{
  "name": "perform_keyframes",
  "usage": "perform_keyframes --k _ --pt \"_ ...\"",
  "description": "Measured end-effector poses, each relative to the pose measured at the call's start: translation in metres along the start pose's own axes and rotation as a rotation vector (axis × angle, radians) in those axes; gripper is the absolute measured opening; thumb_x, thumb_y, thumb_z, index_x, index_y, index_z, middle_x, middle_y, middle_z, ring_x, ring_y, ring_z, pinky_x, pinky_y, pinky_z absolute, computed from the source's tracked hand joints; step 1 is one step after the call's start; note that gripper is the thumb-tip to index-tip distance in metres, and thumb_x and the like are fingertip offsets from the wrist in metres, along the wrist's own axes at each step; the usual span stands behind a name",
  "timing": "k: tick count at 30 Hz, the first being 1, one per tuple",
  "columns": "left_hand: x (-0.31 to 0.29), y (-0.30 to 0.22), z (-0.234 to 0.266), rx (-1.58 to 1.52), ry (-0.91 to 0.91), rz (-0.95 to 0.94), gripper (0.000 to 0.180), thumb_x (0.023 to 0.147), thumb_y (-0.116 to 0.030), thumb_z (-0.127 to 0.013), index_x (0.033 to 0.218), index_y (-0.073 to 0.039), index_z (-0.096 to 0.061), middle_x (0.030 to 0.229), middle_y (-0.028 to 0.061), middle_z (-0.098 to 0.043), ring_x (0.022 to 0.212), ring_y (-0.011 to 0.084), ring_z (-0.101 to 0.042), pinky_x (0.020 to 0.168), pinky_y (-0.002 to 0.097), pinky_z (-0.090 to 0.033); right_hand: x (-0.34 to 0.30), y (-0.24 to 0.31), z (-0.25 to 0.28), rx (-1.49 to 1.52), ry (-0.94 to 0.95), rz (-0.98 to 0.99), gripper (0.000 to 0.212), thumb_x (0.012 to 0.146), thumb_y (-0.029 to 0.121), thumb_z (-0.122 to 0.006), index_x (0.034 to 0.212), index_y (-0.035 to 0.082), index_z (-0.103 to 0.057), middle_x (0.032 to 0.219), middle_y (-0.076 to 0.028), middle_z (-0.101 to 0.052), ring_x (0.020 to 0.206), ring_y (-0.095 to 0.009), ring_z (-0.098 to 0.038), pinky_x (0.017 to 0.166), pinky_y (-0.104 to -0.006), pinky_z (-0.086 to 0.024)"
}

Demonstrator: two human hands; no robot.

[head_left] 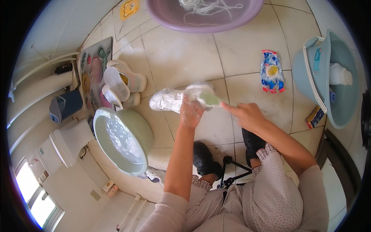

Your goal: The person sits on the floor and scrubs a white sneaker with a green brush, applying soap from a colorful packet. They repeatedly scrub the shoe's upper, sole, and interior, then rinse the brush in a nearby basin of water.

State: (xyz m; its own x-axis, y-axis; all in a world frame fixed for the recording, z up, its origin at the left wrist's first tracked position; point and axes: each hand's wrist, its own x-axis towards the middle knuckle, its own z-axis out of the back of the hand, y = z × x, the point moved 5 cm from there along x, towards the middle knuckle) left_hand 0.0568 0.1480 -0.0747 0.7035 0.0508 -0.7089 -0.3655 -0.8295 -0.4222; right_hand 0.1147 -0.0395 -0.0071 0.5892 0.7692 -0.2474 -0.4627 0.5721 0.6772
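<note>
A white shoe [167, 100], wet and streaked with foam, is held above the tiled floor with its toe toward the left. My left hand [191, 113] is closed around its heel end, with suds on the fingers. My right hand [247, 116] grips a pale green scrubbing brush [209, 99] by its handle, index finger stretched along it. The brush head is against the shoe near the heel; its bristles are hidden. Left of the shoe, a green basin [150, 135] holds foamy water.
A purple basin [197, 28] with white laces stands at the far side. Right are a blue-and-red packet [272, 71], a blue bucket [305, 77] holding white bottles, and a small box [315, 117]. White slippers [116, 83] and a patterned mat [96, 54] lie left. Black clogs [205, 159] are on my feet.
</note>
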Motion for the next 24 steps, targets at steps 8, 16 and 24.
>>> perform_keyframes --k 8,16,24 --pt "0.0 -0.002 0.002 -0.076 -0.089 0.058 0.058 0.095 -0.049 -0.025 0.13 -0.004 -0.035 0.126 0.0141 -0.047 0.111 0.0304 -0.05 0.086 0.0442 -0.046 -0.005 -0.023 -0.012 0.015 -0.065 0.047 0.061 0.067 0.004 -0.062 0.124 0.023 -0.053 0.062 -0.012 -0.057 0.054 -0.029 -0.057 0.05 -0.0399 -0.045" --pt "-0.001 -0.004 -0.018 0.195 -0.034 0.011 0.059 0.094 -0.052 -0.028 0.127 -0.004 -0.038 0.124 0.0122 -0.048 0.11 0.0289 -0.05 0.089 0.044 -0.045 0.043 0.012 -0.016 0.027 -0.083 0.065 0.059 0.068 0.004 -0.061 0.123 0.023 -0.055 0.06 -0.01 -0.056 0.053 -0.029 -0.056 0.051 -0.0407 -0.045" --pt "-0.001 -0.007 -0.017 0.077 -0.262 -0.041 0.059 0.094 -0.05 -0.032 0.125 -0.001 -0.04 0.12 0.0137 -0.051 0.11 0.027 -0.05 0.093 0.0392 -0.042 -0.03 -0.047 -0.008 0.214 -0.1 -0.248 0.059 0.07 -0.001 -0.055 0.125 0.022 -0.053 0.066 -0.007 -0.059 0.058 -0.026 -0.058 0.055 -0.0365 -0.047"
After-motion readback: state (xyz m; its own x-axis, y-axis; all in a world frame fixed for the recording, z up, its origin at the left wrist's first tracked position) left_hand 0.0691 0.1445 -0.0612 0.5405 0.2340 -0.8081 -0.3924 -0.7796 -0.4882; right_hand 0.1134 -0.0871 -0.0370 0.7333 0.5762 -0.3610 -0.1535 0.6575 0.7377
